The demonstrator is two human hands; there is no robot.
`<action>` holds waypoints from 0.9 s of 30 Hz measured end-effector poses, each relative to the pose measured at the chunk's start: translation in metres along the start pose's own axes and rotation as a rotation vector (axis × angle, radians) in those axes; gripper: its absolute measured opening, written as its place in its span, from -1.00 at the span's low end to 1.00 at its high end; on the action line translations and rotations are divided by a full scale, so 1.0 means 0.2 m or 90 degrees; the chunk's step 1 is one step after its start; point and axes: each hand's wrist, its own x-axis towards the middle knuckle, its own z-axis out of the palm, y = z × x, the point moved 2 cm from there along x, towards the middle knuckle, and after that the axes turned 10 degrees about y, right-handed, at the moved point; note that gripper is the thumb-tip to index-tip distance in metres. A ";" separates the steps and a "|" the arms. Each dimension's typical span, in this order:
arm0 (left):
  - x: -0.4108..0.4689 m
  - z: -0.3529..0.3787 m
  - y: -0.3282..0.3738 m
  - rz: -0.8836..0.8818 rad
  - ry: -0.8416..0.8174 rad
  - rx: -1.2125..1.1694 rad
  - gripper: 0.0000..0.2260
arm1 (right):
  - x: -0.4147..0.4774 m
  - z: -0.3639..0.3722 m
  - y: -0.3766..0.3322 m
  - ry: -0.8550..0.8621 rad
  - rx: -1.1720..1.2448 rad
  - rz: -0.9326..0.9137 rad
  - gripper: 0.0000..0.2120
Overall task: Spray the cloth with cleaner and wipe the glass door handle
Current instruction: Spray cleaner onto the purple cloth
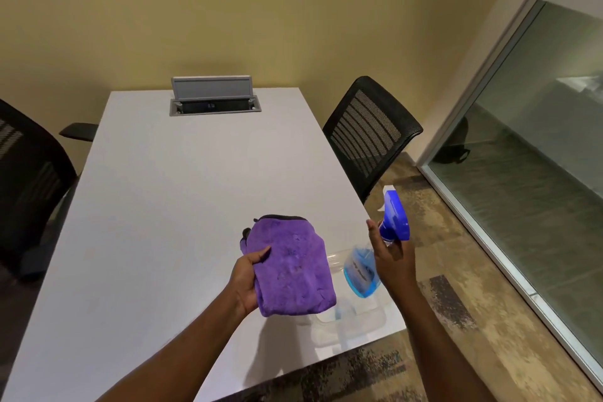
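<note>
Cloth in one hand, spray bottle in the other, above the bench.

The purple cloth [292, 268], folded, is held over the white bench [163, 206] by the left hand [246, 281], whose fingers [261, 254] pinch its edge. Just beside it, the right hand [393, 259] wraps the neck of the spray bottle [378, 251]. The nozzle seems to point away from the cloth, so a squirt could miss and wet the bench. No door handle shows.

Bare forearms, no sleeves, bare hands
</note>
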 end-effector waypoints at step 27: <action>-0.03 -0.11 -0.01 -0.019 0.041 -0.010 -0.43 | -0.01 0.23 0.45 -0.028 0.046 0.155 -0.67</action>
